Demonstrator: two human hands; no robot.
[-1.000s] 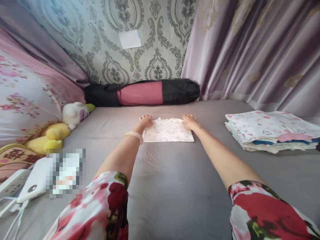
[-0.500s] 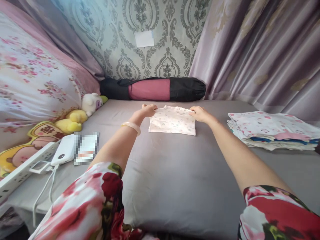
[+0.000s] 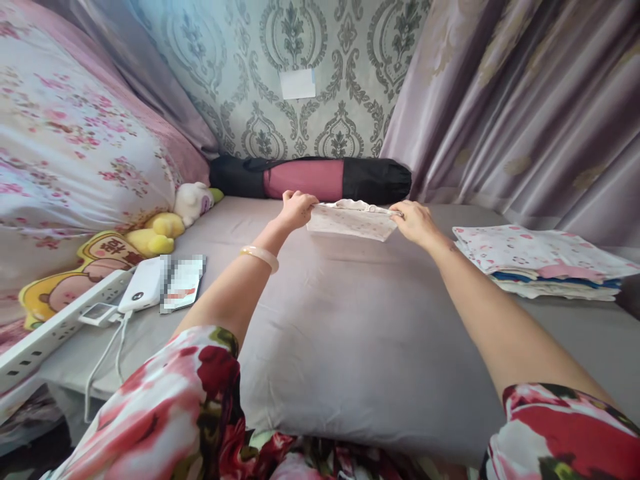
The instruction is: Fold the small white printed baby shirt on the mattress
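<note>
A small white garment (image 3: 350,223) with a faint print, folded to a rectangle, is stretched between my two hands over the grey bed sheet (image 3: 350,333). My left hand (image 3: 299,208) pinches its upper left corner. At the upper right corner, my right hand (image 3: 413,220) grips it between thumb and fingers. The garment's gathered upper edge faces me, and its lower part hangs tilted away. Whether its bottom touches the sheet I cannot tell. A pale bangle (image 3: 260,257) circles my left wrist.
A stack of folded clothes (image 3: 540,253) lies at the right. Along the wall rests a black and pink rolled bag (image 3: 305,179). To the left are plush toys (image 3: 157,233), a power strip (image 3: 65,327), a white power bank (image 3: 144,285) with a cable, and a blurred-out flat item (image 3: 184,283).
Both hands have lifted the garment's upper edge upward and slightly away. It now hangs at a tilt, where before it lay flatter on the sheet. The view has shifted slightly.
</note>
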